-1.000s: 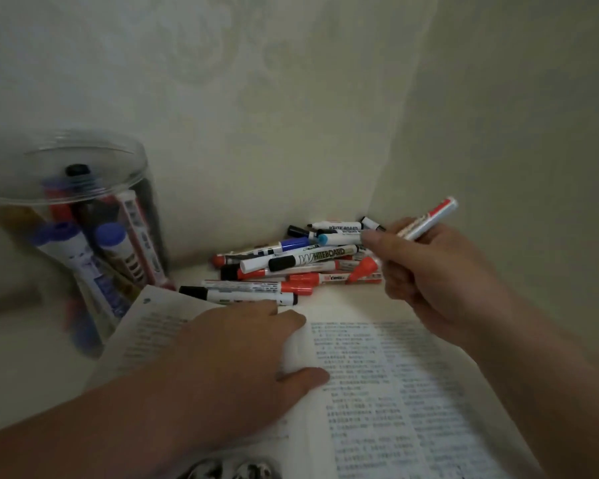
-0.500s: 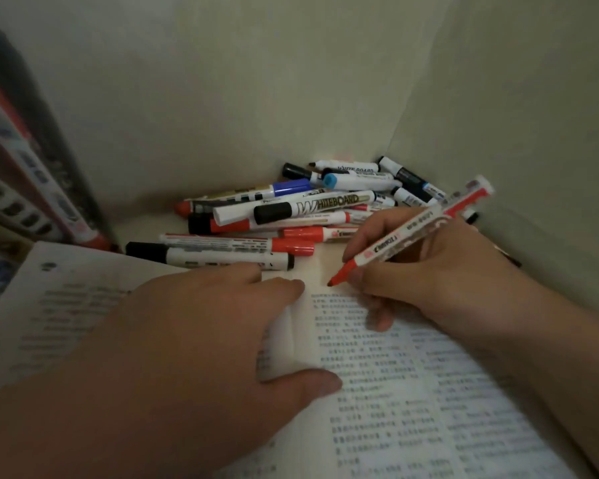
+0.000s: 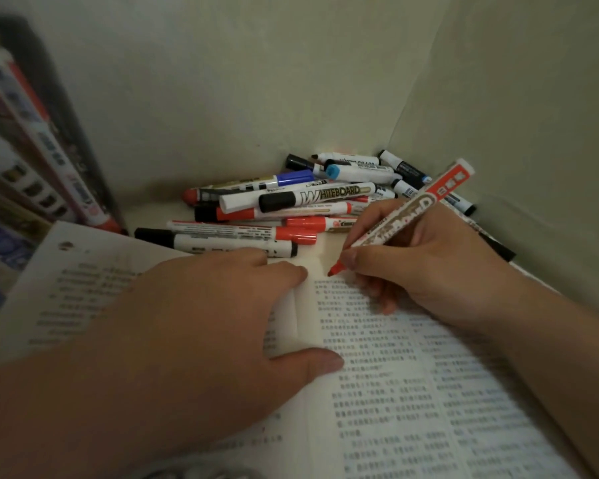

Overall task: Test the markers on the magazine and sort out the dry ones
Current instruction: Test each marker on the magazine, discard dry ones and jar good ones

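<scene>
Far left, a blur of upright markers (image 3: pixel 59 160), prob. in some clear container, too smeared to tell. Next, the magazine (image 3: pixel 83 281) lies open in the corner of the room, pages full of small print. The left hand (image 3: pixel 194 333) lies palm down on it, fingers straight & spread, thumb out across the fold, pressing the pages flat and gripping nothing. Behind it, by the wall (image 3: pixel 222 98), is a loose pile of markers (image 3: pixel 291 209), red, black & blue, lying every which way. Right of the fold, the right hand (image 3: pixel 440 267) holds a red marker (image 3: pixel 405 216) in a pen grip, thumb & fingers curled round the lower barrel, barrel tilted up & away to the right. The cap's off; the red tip (image 3: pixel 336 269) sits at the top margin of the right page, can't tell if it marks. The marker looks light, stiff plastic, smooth-ish, so a low grip near the tip seems right. The paper's thin & soft, so light pressure, I'd say.
</scene>
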Demonstrator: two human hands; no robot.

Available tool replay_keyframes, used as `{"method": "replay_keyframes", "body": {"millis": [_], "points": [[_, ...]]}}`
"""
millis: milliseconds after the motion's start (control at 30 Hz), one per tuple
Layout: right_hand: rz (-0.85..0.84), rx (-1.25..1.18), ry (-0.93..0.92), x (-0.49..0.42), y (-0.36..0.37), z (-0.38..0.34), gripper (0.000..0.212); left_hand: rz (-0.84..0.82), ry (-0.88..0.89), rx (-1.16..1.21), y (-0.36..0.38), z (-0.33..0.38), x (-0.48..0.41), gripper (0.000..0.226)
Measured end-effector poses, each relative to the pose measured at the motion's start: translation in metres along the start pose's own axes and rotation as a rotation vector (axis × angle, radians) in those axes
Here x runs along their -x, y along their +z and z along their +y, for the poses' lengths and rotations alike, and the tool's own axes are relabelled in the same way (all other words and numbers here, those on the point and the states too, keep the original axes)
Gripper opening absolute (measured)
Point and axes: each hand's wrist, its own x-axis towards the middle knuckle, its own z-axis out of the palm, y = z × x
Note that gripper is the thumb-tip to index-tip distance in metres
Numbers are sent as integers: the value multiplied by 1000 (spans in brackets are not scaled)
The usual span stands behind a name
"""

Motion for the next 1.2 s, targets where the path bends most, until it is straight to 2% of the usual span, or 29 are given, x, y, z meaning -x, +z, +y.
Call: {"method": "replay_keyframes", "body": {"millis": [233,833,1000,1200], "points": [[-11,1,-4,0,1,0,14,5,-13,3,1,-1,1,110],[39,89,-8,0,2,-1,12,-25,-1,-10,-4,2,1,104],[-13,111,0,1,1,-6,11,-16,-8,1,-1,0,1,108],[33,50,24,-1,-1,-2,13,1,-1,8,1,-2,1,108]]}}
